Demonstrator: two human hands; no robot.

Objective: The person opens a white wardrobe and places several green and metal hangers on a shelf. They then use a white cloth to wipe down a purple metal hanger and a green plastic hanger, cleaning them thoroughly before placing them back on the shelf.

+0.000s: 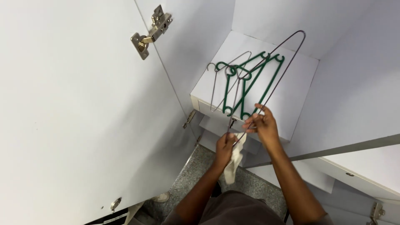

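My right hand (263, 126) pinches the lower end of a thin metal wire hanger (287, 66) that reaches up and away over the white shelf (291, 96) inside an open wardrobe. A pale cloth (234, 164) is gripped in my left hand (225, 149), which also touches the hanger's wire near its bottom. On the shelf lie green plastic hangers (246, 83) and another metal wire hanger (216, 83), partly overlapping.
The white wardrobe door (75, 108) stands open at left, with a metal hinge (151, 31) near its top edge. A second white door (366, 166) opens at right. Speckled grey floor (196, 171) shows below. A drawer front (208, 109) sits under the shelf.
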